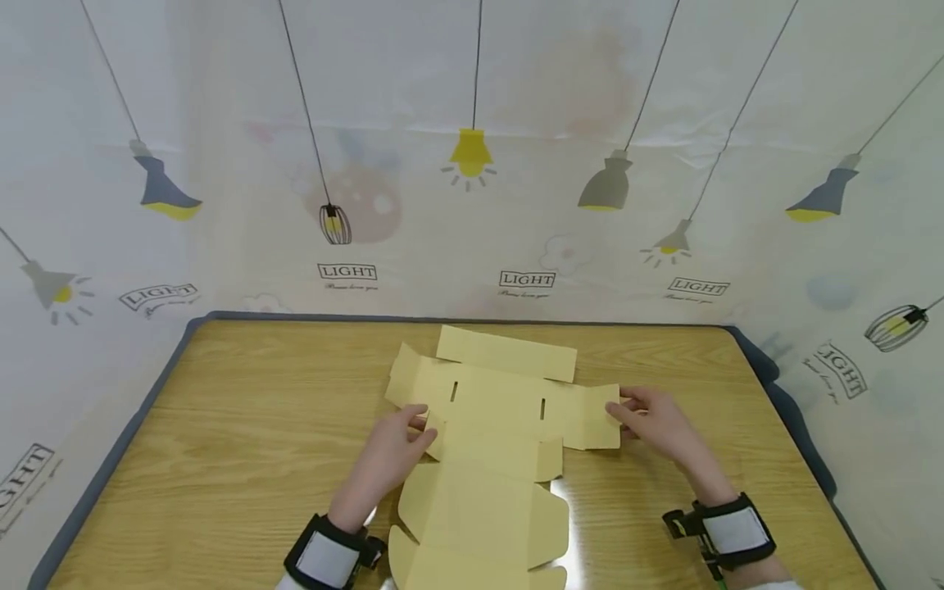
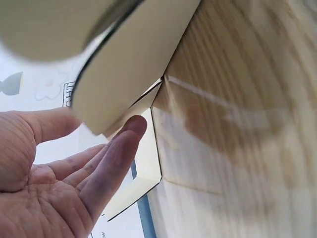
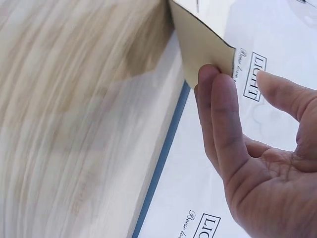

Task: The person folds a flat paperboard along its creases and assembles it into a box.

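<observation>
A flat, pale yellow cardboard box blank (image 1: 487, 492) lies unfolded on the wooden table, with side flaps partly raised and two dark slots in its upper panel. My left hand (image 1: 398, 442) is at the small flap (image 1: 435, 434) on its left side. In the left wrist view, the left hand (image 2: 74, 173) has thumb and fingers spread about a flap (image 2: 124, 64). On the other side, my right hand (image 1: 652, 418) is at the end flap (image 1: 603, 416). The right wrist view shows straight fingers of the right hand (image 3: 262, 163) touching that flap (image 3: 203, 44), the thumb apart.
The wooden table (image 1: 258, 426) has a grey-blue edge (image 1: 472, 317). A white cloth (image 1: 413, 74) printed with hanging lamps rises behind it and at both sides. Each wrist wears a black strap (image 1: 324, 553) with a camera mount.
</observation>
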The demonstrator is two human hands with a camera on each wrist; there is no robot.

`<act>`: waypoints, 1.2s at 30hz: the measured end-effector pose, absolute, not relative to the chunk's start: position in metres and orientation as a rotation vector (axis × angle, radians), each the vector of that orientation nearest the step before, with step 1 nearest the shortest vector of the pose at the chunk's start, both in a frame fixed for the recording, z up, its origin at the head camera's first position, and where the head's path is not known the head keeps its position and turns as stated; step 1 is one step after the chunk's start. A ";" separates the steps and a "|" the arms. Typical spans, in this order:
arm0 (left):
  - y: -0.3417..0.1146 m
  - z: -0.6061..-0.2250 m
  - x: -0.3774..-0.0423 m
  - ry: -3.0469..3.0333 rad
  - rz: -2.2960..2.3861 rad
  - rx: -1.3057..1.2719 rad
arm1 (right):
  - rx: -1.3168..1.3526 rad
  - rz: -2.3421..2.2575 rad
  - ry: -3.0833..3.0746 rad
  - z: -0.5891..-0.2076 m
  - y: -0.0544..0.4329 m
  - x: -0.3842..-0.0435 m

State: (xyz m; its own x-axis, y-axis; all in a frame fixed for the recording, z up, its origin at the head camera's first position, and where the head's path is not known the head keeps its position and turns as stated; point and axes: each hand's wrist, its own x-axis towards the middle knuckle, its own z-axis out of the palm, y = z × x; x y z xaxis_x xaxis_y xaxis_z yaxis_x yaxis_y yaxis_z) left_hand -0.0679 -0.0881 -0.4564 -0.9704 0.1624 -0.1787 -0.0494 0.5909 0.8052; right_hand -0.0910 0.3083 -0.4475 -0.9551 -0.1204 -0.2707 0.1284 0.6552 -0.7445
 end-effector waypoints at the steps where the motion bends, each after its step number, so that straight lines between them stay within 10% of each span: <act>1: -0.087 -0.459 -0.068 2.590 1.323 0.099 | 0.018 -1.197 2.582 -0.447 0.306 -0.091; 36: -0.088 -0.470 -0.056 2.682 1.296 0.057 | 0.164 -1.238 2.755 -0.458 0.263 -0.104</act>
